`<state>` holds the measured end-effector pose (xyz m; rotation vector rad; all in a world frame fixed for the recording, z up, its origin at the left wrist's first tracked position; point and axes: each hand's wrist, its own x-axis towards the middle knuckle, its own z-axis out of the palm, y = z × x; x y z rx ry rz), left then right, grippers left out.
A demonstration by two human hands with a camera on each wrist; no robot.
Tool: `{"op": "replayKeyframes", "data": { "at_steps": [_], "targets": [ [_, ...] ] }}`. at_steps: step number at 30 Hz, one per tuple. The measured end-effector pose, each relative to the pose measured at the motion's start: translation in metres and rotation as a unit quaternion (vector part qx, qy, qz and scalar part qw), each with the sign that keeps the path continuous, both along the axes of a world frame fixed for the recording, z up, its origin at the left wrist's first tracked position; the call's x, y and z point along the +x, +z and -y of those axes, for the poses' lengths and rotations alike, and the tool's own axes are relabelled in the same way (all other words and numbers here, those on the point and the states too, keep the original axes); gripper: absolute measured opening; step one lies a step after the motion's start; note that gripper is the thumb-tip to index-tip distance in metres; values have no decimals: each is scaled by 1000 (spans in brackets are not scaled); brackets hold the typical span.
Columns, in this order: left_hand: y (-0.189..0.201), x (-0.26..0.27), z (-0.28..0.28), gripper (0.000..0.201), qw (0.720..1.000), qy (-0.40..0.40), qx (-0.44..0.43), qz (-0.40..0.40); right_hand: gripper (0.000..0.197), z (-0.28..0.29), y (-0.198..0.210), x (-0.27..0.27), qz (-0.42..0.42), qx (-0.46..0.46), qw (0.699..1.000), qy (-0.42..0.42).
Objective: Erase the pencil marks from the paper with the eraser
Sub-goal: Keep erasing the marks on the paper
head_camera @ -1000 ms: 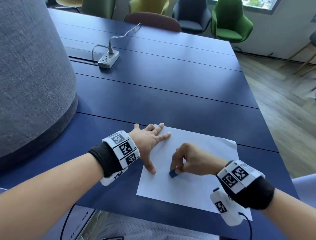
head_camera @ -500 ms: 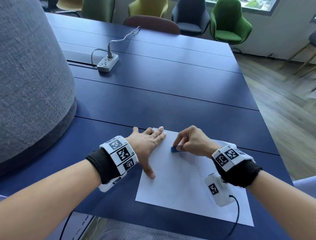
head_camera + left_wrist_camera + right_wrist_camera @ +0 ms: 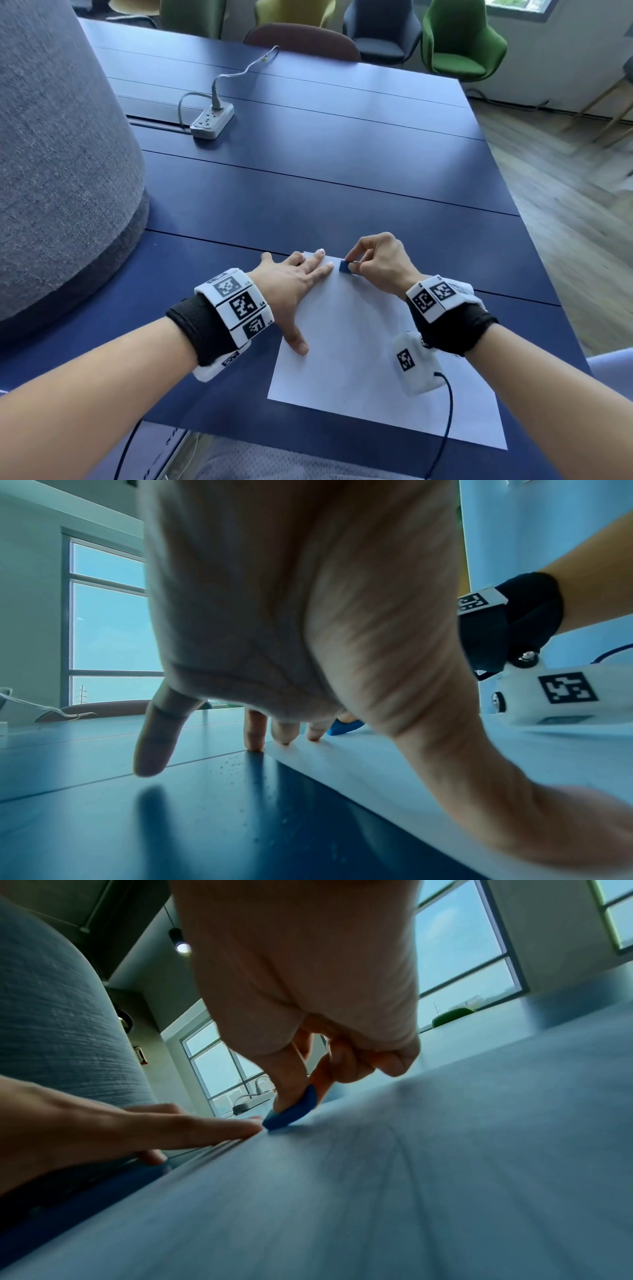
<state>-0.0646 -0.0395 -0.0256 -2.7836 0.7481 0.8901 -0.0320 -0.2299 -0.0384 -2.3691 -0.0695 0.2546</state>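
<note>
Blue tabletop [image 3: 342,178] carried the paper [image 3: 359,359]. Right hand [image 3: 380,263] grip pinched the eraser [image 3: 345,267] onto the paper's far edge; left hand [image 3: 291,284] was spread flat, fingertips pressing the paper.

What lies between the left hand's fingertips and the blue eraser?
Only bare white paper: in the head view, a narrow strip separates the left hand from the eraser.

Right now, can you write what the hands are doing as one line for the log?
right hand: pinches blue eraser on paper far edge | left hand: flat, holds paper | pencil marks: none visible
</note>
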Motion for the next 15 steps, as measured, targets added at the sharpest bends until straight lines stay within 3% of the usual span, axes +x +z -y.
{"op": "replayKeyframes", "data": {
  "at_steps": [5,10,15],
  "targets": [
    [-2,1,2,144,1000,-9,21,6,10,9,7,-17,-107,-26,988,106],
    [-2,2,2,143,1000,-10,21,6,15,11,1,-17,-28,-4,999,34],
    [-1,1,3,142,999,-11,29,4,11,9,8,-30,-114,-22,984,138]
  ]
}}
